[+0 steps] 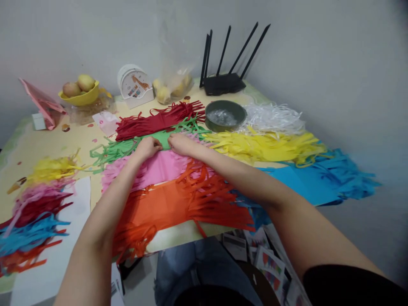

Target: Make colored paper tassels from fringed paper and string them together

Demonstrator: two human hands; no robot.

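Both hands reach across the table to a green fringed paper sheet (pixel 165 139), which has a plain middle and cut strips at its ends. My left hand (pixel 148 147) has its fingers curled down on the near left part of the plain middle. Opposite it, my right hand (pixel 181 144) is closed at the right part, fingertips pinching the paper. Just nearer lies a pink fringed sheet (pixel 162 168), partly under my forearms. An orange fringed sheet (pixel 159 206) spreads closest to me, and a dark red fringed sheet (pixel 156 122) lies beyond the green one.
Yellow (pixel 264 146), blue (pixel 306 182) and white fringed strips (pixel 274 119) lie right, beside a dark round tin (pixel 225 108). Smaller coloured tassels rest on white paper (pixel 79 216) at left. A router (pixel 225 83), fruit bowl (pixel 79 95) and giraffe box (pixel 137 87) stand behind.
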